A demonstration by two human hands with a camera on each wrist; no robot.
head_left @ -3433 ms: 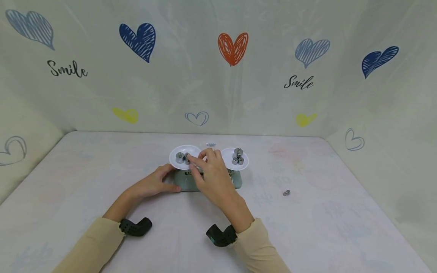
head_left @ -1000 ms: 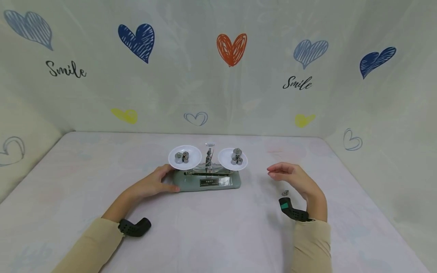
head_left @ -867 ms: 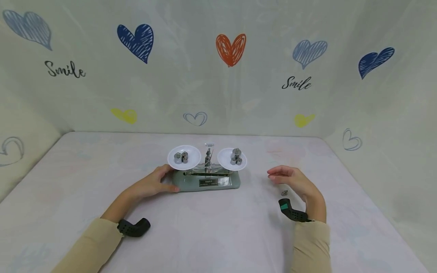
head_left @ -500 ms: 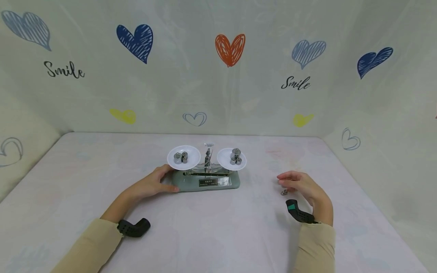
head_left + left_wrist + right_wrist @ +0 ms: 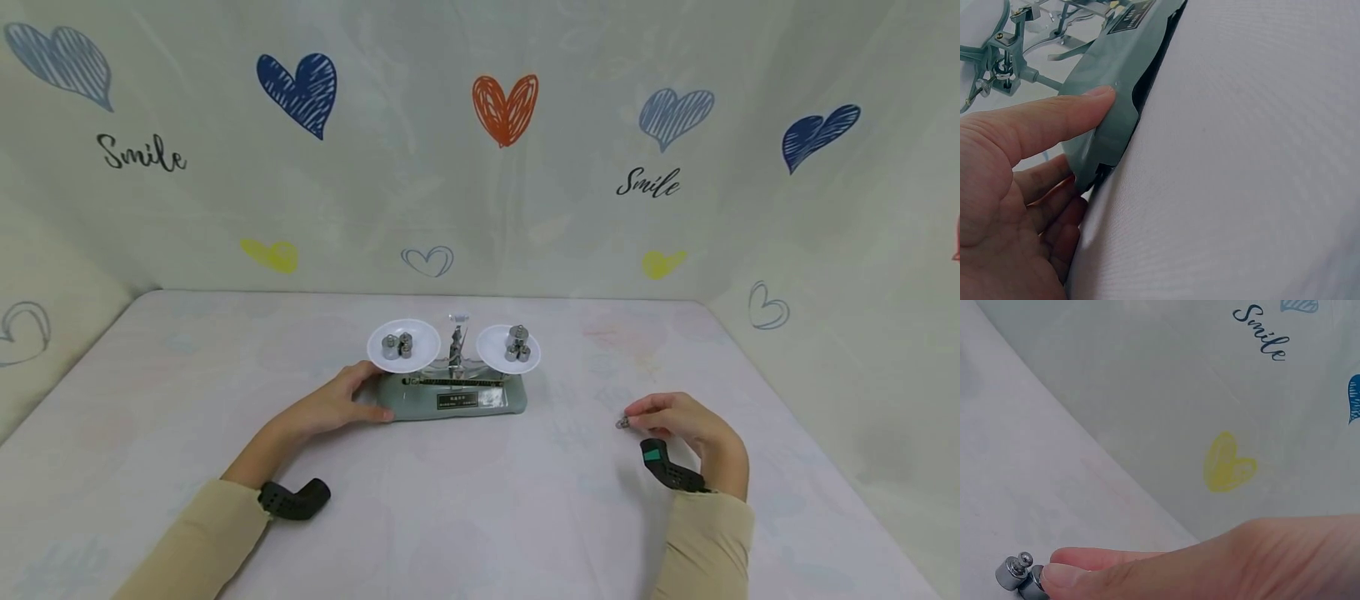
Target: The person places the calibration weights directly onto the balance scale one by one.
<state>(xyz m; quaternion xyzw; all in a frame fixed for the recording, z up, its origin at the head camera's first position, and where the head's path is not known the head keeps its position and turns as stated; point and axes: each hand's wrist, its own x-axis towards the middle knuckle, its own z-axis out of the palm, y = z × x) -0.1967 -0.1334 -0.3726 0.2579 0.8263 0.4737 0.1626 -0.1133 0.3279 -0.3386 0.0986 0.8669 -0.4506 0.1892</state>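
Note:
A green balance scale (image 5: pixel 457 402) stands on the table with two white pans. My left hand (image 5: pixel 341 404) grips its left end; in the left wrist view the thumb (image 5: pixel 1063 119) lies on top of the base and the fingers go round the end. The left pan (image 5: pixel 427 333) bears two metal weights (image 5: pixel 397 346); the right pan (image 5: pixel 489 348) bears one large weight (image 5: pixel 518 335) and two small ones below it. To the right, my right hand (image 5: pixel 690 429) pinches a small weight (image 5: pixel 1035 584) between thumb and finger. Another small knobbed weight (image 5: pixel 1011 573) touches it.
A pale cloth (image 5: pixel 465 500) covers the table. Behind the table rises a light curtain (image 5: pixel 570 208) printed with hearts and words. Each wrist carries a black camera (image 5: pixel 295 500).
My right hand first was at the left pan, then moved right over the table, and has come down onto the small weights. The left hand has stayed at the scale.

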